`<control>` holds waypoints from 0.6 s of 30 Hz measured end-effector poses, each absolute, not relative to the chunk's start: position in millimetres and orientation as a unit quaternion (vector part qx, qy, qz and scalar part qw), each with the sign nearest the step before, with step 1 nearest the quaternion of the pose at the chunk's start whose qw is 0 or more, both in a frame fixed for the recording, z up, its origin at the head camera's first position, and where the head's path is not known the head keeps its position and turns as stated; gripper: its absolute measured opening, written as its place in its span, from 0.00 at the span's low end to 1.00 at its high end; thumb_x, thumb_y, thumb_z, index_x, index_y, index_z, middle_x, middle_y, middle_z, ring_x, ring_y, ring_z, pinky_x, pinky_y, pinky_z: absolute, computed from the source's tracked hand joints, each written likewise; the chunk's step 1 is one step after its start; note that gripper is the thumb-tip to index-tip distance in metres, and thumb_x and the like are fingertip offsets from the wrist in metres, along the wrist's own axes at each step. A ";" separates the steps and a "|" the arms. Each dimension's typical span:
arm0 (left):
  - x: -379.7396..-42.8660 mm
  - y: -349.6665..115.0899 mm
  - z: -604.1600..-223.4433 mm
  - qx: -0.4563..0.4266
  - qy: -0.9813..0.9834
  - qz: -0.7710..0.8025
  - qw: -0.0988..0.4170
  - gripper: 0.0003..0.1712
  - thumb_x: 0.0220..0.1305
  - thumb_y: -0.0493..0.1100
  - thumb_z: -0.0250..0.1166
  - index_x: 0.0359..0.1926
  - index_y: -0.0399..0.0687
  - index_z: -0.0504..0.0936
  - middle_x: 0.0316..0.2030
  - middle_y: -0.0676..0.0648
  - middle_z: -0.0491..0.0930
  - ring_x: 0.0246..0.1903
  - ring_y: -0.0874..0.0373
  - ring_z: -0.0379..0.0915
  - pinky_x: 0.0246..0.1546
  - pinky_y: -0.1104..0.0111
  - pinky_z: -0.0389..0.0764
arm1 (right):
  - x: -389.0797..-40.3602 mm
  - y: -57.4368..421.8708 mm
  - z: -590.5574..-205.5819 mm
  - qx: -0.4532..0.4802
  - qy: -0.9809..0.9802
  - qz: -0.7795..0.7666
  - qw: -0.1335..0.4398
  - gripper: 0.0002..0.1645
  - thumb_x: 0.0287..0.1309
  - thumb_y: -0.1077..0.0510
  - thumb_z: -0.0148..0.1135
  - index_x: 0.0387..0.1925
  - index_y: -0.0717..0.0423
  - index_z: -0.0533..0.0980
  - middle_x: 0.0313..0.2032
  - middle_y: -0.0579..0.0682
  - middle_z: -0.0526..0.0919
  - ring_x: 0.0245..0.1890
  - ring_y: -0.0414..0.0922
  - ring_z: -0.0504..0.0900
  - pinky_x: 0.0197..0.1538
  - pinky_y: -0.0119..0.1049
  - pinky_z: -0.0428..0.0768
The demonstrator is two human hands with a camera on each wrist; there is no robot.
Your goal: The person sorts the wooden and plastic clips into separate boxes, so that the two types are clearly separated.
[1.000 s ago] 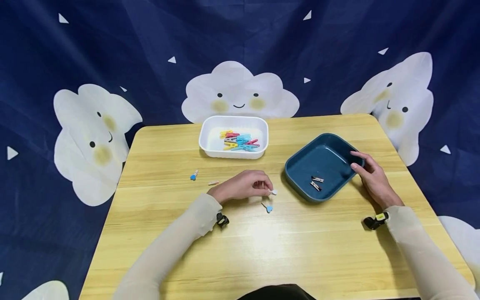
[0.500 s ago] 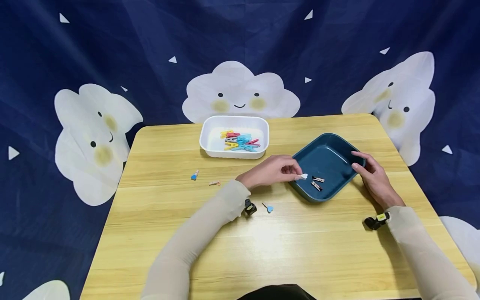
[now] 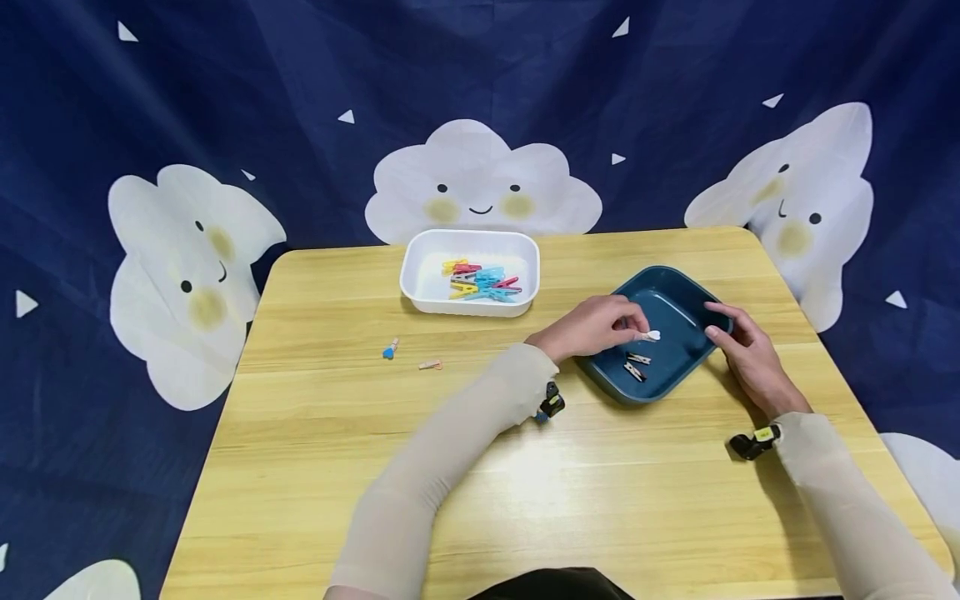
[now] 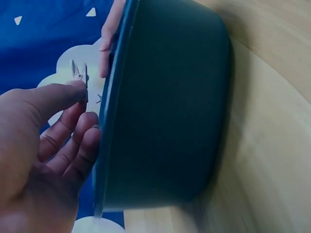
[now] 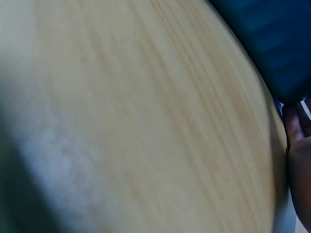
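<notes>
Table [image 3: 300,467]: pale, rounded far corners
Clothespin [image 3: 651,336]: white heart end, above blue tray [image 3: 678,354]
Your left hand [image 3: 596,323]: thumb and finger pinch it
Your right hand [image 3: 752,358]: bent fingers hold tray rim
Gap: blue tray, white bin [image 3: 472,307] well apart

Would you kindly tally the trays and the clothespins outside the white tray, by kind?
White tray: 1
Dark blue tray: 1
Clothespin in the left hand: 1
Clothespins lying in the dark blue tray: 2
Clothespins on the table: 2
Total: 7, leaving out a blue piece mostly hidden by the wrist camera.
</notes>
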State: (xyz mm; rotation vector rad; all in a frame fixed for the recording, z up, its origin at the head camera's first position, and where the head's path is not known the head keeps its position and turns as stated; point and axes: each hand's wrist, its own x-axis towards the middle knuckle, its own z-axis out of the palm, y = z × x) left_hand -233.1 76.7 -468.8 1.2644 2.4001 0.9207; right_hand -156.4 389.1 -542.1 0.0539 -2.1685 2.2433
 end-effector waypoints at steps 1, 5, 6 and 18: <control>-233.9 80.5 -470.1 0.436 0.833 0.311 0.139 0.08 0.83 0.46 0.64 0.53 0.55 0.88 0.49 0.56 0.82 0.45 0.64 0.74 0.50 0.80 0.72 | -156.0 389.5 -542.3 0.018 -0.694 0.719 0.010 0.30 0.81 0.65 0.57 0.79 0.55 0.70 0.71 0.36 0.70 0.70 0.32 0.64 0.65 0.18 0.67; -236.8 92.7 -475.4 0.416 0.848 0.294 0.147 0.09 0.83 0.46 0.63 0.54 0.56 0.88 0.51 0.56 0.83 0.49 0.64 0.75 0.54 0.78 0.73 | -154.8 391.1 -543.3 0.022 -0.689 0.724 0.010 0.30 0.81 0.66 0.56 0.79 0.54 0.70 0.72 0.36 0.70 0.70 0.31 0.64 0.65 0.17 0.67; -237.5 95.3 -476.7 0.410 0.852 0.291 0.148 0.09 0.83 0.46 0.63 0.54 0.56 0.88 0.51 0.56 0.83 0.50 0.64 0.75 0.55 0.78 0.73 | -154.7 391.3 -543.6 0.022 -0.689 0.724 0.010 0.30 0.81 0.66 0.56 0.79 0.54 0.70 0.71 0.36 0.70 0.70 0.31 0.65 0.65 0.17 0.68; -239.9 117.4 -483.0 0.386 0.884 0.215 0.152 0.12 0.86 0.44 0.58 0.56 0.58 0.87 0.54 0.57 0.82 0.53 0.64 0.74 0.60 0.75 0.73 | -155.1 389.5 -541.9 0.003 -0.722 0.692 0.015 0.30 0.81 0.63 0.59 0.79 0.51 0.71 0.70 0.34 0.71 0.67 0.31 0.64 0.64 0.18 0.65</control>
